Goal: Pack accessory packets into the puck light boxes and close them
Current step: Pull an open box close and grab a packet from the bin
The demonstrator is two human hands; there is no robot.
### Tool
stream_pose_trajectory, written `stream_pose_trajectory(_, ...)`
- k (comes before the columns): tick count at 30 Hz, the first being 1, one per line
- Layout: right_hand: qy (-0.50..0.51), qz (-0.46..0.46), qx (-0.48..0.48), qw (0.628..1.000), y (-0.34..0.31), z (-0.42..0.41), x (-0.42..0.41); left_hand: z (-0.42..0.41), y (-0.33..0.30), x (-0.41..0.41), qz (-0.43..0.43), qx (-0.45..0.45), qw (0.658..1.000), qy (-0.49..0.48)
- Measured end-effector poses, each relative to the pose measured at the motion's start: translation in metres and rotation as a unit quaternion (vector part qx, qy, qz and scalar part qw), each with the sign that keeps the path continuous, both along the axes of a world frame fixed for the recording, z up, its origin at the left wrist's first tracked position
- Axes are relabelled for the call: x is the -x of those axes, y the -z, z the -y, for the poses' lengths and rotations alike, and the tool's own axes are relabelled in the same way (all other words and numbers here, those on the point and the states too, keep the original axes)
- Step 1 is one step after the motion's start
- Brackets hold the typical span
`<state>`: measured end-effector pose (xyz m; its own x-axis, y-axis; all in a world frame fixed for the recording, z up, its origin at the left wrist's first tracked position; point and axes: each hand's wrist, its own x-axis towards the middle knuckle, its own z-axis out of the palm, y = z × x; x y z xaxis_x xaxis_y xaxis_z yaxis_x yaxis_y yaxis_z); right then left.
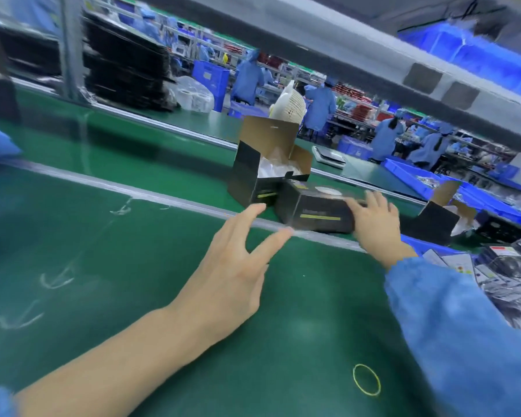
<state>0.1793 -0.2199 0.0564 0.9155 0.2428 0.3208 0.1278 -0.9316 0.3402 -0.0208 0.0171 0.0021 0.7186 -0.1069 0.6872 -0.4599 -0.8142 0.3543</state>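
Head view, right hand (375, 219) on closed box (319, 213), left hand (232, 266) beside

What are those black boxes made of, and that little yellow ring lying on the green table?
The open box looks like printed cardboard: black outside, plain brown inside its raised flaps. The closed box looks the same, with a slight sheen. The yellow ring is probably a rubber band: thin and slightly uneven.
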Motion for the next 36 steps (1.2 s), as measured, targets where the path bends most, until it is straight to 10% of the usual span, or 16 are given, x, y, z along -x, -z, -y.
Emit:
stream_pose_trajectory(2,0.056,-0.024,-0.085,0.995,-0.01,-0.016,-0.023,0.003,0.002,0.001,-0.008,-0.019,1.0,0.016)
stream_pose_trajectory(6,-0.21,-0.105,-0.211,0.949,-0.004,-0.118,-0.034,0.003,0.008,-0.002,-0.008,-0.035,0.999,0.02)
stream_pose_trajectory(9,-0.163,-0.119,-0.364,0.909,0.008,-0.176,-0.03,-0.011,0.014,-0.006,-0.048,-0.008,0.999,-0.008)
stream_pose_trajectory(15,-0.165,-0.003,-0.356,0.92,-0.013,-0.155,0.017,-0.043,0.009,-0.021,-0.168,0.163,0.966,-0.106)
stream_pose_trajectory(18,-0.328,-0.199,-0.441,0.811,-0.028,-0.117,0.069,-0.033,0.009,-0.022,-0.16,0.203,0.962,-0.093)
stream_pose_trajectory(21,-0.263,-0.319,-0.621,0.666,-0.058,-0.047,0.075,-0.022,0.018,-0.019,-0.103,0.239,0.961,-0.094)
stream_pose_trajectory(23,-0.145,-0.192,-0.609,0.756,-0.069,0.022,0.057,-0.019,0.023,-0.019,-0.088,0.262,0.952,-0.134)
stream_pose_trajectory(26,0.049,-0.103,-0.279,0.954,-0.056,0.131,0.038,-0.021,0.019,-0.024,-0.118,0.262,0.951,-0.114)
stream_pose_trajectory(31,0.121,-0.071,-0.061,0.988,0.003,0.203,0.034,-0.011,0.006,-0.018,-0.208,0.297,0.926,0.104)
stream_pose_trajectory(36,0.096,-0.024,-0.087,0.991,0.008,0.192,0.031,0.004,0.008,-0.004,-0.221,0.297,0.914,0.165)
